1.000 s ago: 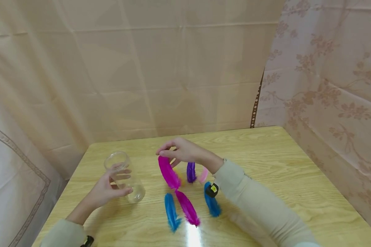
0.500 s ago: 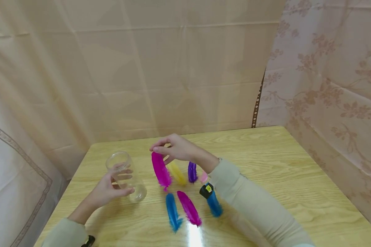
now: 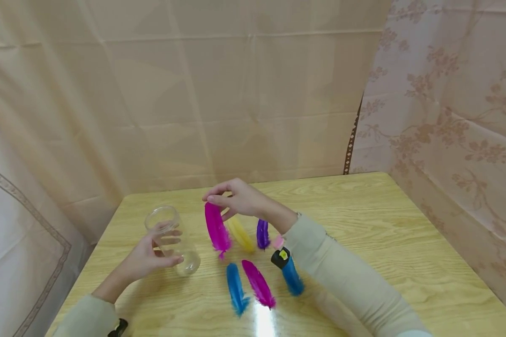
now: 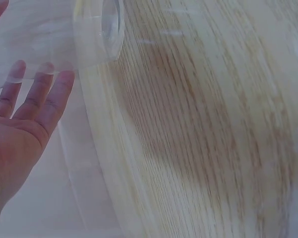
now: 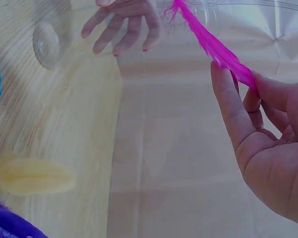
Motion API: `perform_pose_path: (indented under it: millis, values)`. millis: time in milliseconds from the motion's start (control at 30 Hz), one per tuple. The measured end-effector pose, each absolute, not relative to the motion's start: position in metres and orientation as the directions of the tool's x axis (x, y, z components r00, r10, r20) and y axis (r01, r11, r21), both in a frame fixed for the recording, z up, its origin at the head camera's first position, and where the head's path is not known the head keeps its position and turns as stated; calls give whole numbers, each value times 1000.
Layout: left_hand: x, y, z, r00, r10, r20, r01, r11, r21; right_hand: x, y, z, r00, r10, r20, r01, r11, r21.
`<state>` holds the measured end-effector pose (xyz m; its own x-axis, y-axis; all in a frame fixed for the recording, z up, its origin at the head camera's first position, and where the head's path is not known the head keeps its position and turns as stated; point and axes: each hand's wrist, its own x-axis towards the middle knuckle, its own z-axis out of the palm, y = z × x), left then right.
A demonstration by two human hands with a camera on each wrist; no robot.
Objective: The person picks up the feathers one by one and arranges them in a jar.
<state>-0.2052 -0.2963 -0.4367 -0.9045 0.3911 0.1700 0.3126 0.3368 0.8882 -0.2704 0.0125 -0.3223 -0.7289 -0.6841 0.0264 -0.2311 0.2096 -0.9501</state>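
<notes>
A tall clear glass (image 3: pixel 189 255) stands at the left of the table, tilted slightly in the head view. My left hand (image 3: pixel 141 262) grips it, thumb on the near side and fingers behind, seen through its wall. To its right, my right hand (image 3: pixel 240 199) pinches one end of a magenta feather (image 3: pixel 216 229) between thumb and fingertips. That feather hangs down above the table. In the right wrist view the feather (image 5: pixel 216 49) slants from the fingertips toward the glass (image 5: pixel 47 44), and the left hand's fingers show through the glass.
On the wooden table (image 3: pixel 362 224) lie a second magenta feather (image 3: pixel 258 283), a blue feather (image 3: pixel 237 290), another blue feather (image 3: pixel 293 278), a yellow feather (image 3: pixel 241 234), a purple feather (image 3: pixel 263 234) and a partly hidden pink feather (image 3: pixel 278 242). A beige curtain (image 3: pixel 236 93) hangs behind.
My right hand has moved left and a little up with the magenta feather, nearer the glass. The yellow feather has come into clearer view. My left hand and the glass have barely moved.
</notes>
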Motion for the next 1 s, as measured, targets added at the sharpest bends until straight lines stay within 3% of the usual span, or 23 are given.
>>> perform_pose_path:
  millis: [633,1000]
  values:
    - [-201,-295,-440,-907,389,161,299,328,896,-276,-23,-288,-741,-657,137,-285,123,-950]
    - [-199,-298,-440,-913,381,145,280,330,902,-273,-57,-265,-801,-564,201,-194,-72,-978]
